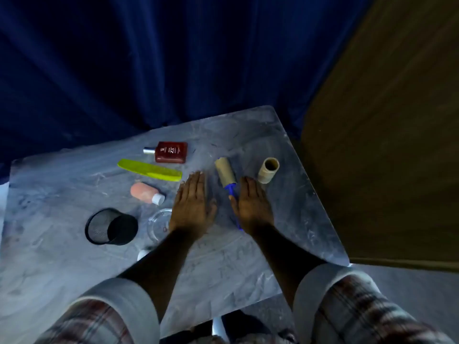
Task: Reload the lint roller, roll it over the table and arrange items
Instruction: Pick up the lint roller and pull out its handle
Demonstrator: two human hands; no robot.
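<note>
A: Where's the blue-handled lint roller (225,173) with the tan cardboard core?
B: On the grey marbled table (62,189), pointing to eleven o'clock; the right hand (253,207) lies flat over its handle, fingers together.
A: And the left hand (193,202)?
B: Flat at its nine o'clock, fingers straight, together.

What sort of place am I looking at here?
Likely a staged set, not a lived-in room: a grey marbled table before a dark blue curtain, with a brown perfume bottle and yellow-green comb laid out.
</note>
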